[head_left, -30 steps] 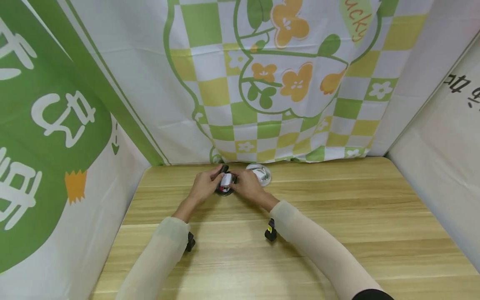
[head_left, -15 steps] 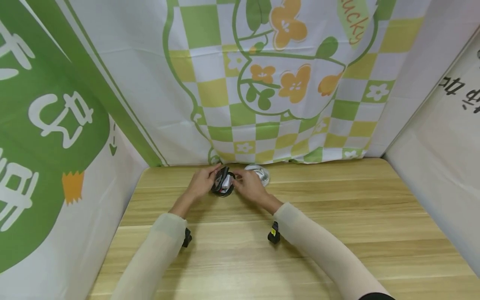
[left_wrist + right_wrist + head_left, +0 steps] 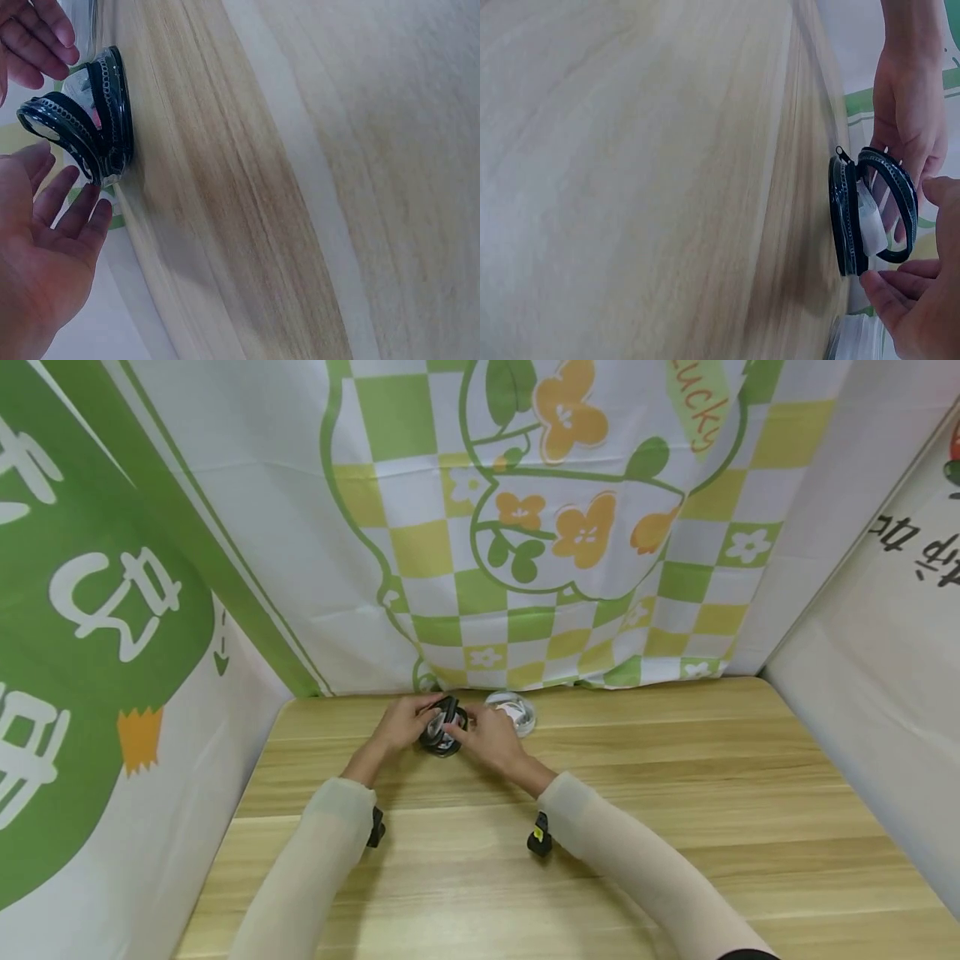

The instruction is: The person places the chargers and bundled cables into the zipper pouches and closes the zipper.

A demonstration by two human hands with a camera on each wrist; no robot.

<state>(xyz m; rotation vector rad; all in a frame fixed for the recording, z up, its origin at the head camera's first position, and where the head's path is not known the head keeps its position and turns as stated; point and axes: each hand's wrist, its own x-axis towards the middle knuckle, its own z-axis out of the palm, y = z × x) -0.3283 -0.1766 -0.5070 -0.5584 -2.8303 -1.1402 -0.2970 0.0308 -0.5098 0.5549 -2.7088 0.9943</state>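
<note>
A small round zip case (image 3: pixel 442 731) with black edging and clear walls stands partly unzipped near the table's back edge. Its lid (image 3: pixel 896 202) tilts away from its base, with a white block-shaped thing (image 3: pixel 870 221) between the two. My left hand (image 3: pixel 396 724) pinches the lid, thumb on one face and fingers behind it. Close on the case's other side, my right hand (image 3: pixel 491 739) has its thumb at the rim and its other fingers extended. The zip pull (image 3: pixel 843 154) hangs at one end of the opening.
Behind my right hand lies a round clear container (image 3: pixel 525 714) with white contents. The wooden table (image 3: pixel 675 810) ends at a patterned cloth (image 3: pixel 555 635) just behind the case, and printed cloths (image 3: pixel 862 635) hang at both sides.
The white block, earlier in my right fingers over the case, now sits inside it. My right thumb has moved across to the case's rim. The left hand stays at the lid.
</note>
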